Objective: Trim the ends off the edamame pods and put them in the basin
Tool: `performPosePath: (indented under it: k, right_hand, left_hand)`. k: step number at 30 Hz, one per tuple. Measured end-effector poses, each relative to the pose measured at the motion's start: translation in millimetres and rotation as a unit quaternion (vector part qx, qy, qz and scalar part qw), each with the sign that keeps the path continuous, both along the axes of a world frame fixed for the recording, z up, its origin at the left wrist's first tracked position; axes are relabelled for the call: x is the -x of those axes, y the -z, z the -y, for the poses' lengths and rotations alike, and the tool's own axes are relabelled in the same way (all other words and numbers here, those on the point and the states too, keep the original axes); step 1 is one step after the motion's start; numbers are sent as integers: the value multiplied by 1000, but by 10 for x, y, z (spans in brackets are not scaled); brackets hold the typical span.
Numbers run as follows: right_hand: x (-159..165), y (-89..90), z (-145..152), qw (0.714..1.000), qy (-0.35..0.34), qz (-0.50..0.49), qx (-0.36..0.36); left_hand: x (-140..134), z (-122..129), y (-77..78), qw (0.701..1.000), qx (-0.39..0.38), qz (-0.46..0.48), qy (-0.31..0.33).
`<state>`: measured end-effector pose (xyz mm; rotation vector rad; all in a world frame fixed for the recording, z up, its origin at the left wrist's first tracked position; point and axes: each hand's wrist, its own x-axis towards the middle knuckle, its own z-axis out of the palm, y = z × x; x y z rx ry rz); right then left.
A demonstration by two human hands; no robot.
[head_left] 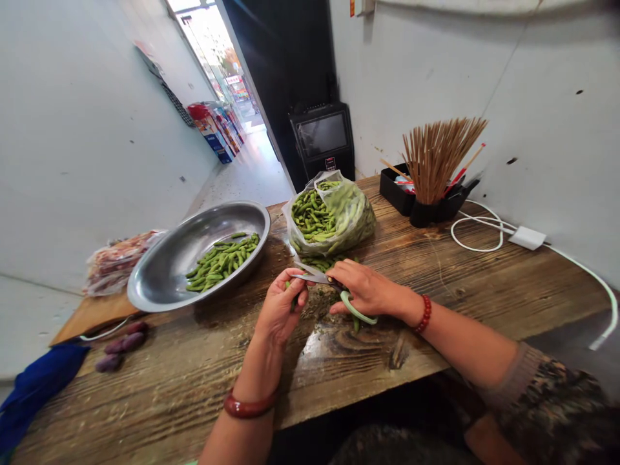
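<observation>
Scissors with pale green handles are gripped in my right hand, their blades apart and pointing left. Pinched in the fingers of my left hand is a green soybean pod, mostly covered by the fingers, close to the blade tips. Just beyond my hands sits a clear plastic bag full of green pods, with loose pods at its foot. To the left, a wide metal basin holds a heap of pods on its right side.
On the wooden table, purple tubers lie left, near a blue cloth and a bag of reddish food. A black holder of wooden skewers and a white cable with adapter are at right.
</observation>
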<state>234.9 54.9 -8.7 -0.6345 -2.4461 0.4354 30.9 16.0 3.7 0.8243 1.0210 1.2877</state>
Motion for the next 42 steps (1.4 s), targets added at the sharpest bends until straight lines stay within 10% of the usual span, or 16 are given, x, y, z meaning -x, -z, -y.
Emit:
performPosePath:
  k: [34, 38, 42]
  right_hand:
    - [-70, 38, -168, 998, 38, -48, 26]
    - [-125, 35, -270, 994, 47, -88, 35]
    - [-133, 16, -272, 993, 56, -94, 36]
  left_hand:
    - [-49, 6, -41, 998, 2, -4, 61]
    - [-115, 2, 44, 982, -35, -153, 105]
    - [-206, 6, 160, 886, -165, -396, 175]
